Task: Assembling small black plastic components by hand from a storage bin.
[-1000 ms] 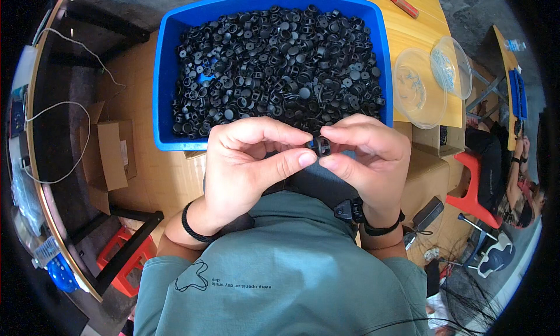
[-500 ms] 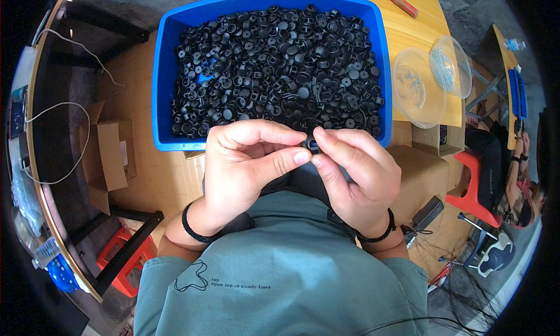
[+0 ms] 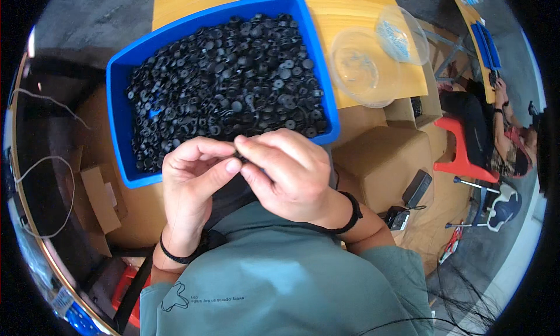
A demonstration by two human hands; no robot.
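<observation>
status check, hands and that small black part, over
Left hand and right hand pinched at one small black part, mostly hidden. Blue tub just beyond. Nothing visibly in the way.

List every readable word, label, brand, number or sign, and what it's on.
Shirt: small printed lettering, upside down in view; wording not copied here.
Left carton: pale patch, any text too small to read.
Bin: no text visible.
Black parts in it: any marks too small to read.
Piece between left hand and right hand: mostly hidden, nothing legible.
</observation>
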